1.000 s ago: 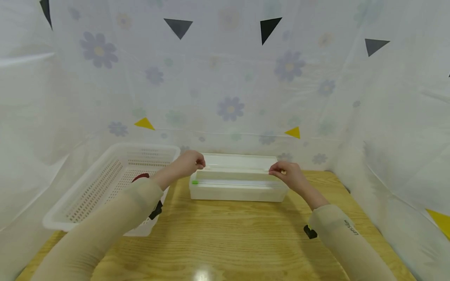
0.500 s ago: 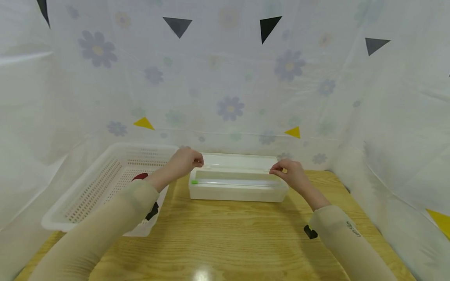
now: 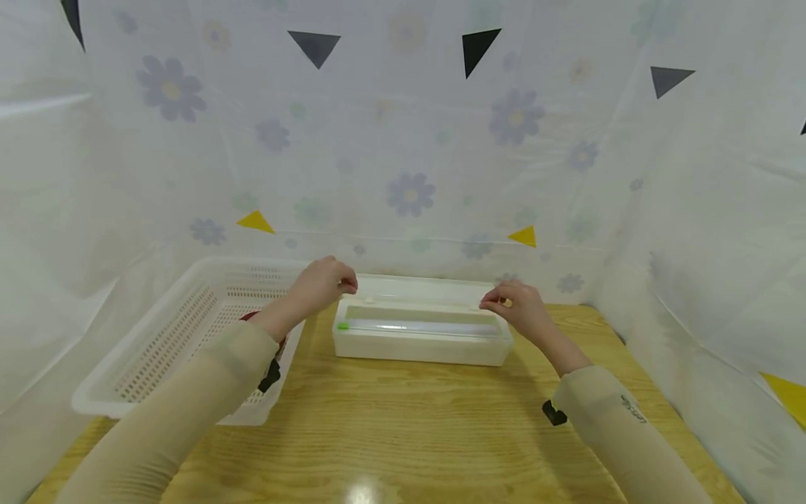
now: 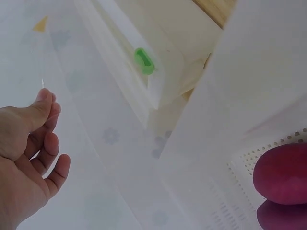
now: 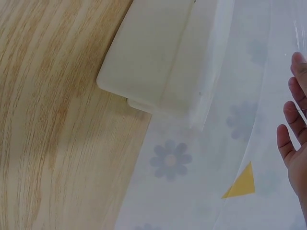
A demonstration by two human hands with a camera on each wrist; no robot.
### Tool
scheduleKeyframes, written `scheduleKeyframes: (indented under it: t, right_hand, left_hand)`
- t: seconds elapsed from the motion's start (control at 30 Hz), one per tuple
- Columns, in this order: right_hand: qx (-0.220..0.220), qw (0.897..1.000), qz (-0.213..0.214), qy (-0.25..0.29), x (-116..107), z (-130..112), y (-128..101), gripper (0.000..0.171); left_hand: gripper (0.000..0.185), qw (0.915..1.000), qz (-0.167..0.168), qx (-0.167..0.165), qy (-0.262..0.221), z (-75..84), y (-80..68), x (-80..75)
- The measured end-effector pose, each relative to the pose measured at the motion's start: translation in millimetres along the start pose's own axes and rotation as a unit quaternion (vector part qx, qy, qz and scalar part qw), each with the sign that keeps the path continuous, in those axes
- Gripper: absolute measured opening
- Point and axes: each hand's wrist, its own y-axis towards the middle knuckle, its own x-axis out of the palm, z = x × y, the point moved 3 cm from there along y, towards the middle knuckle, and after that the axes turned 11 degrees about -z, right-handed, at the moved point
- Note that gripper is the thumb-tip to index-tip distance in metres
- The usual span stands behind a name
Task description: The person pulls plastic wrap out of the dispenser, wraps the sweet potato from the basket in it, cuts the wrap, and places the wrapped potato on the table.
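A long white cling film dispenser [image 3: 422, 348] stands on the table with its lid [image 3: 428, 288] raised at the back. A green slide cutter [image 3: 343, 325] sits at the left end of its clear cutting strip [image 3: 409, 326]. Just above the dispenser's left end, my left hand [image 3: 322, 281] pinches clear film between thumb and fingertips; a thin glint of film [image 4: 42, 82] shows at the tips in the left wrist view. Past the other end, my right hand [image 3: 518, 306] pinches the film's right side, and stretched film [image 5: 298, 36] shows fine creases there.
A white perforated basket [image 3: 94, 395] stands at the left under my left forearm. Dark red and purple rounded things [image 4: 283, 172] lie in it, mostly hidden by the arm in the head view. The wooden table [image 3: 390, 427] meets a flowered plastic sheet [image 3: 352, 161] behind the dispenser.
My left hand has moved to the left and slightly up, away from the dispenser's middle. The right hand stays nearly in place, rising slightly. The lid remains raised.
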Motion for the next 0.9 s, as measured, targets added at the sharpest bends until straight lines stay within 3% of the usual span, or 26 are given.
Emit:
scheduleKeyframes:
  t: [0.37, 0.9]
  right_hand:
    - [-0.020, 1.000, 0.020, -0.003, -7, -4, 3, 0.009]
    - [-0.012, 0.999, 0.030, -0.005, -14, 1, 6, 0.009]
  left_hand:
    - [0.008, 0.9996, 0.017, 0.003, 0.021, 2.3, 1.5, -7.1]
    - [0.008, 0.9991, 0.028, 0.007, 0.030, 5.6, 0.3, -17.9]
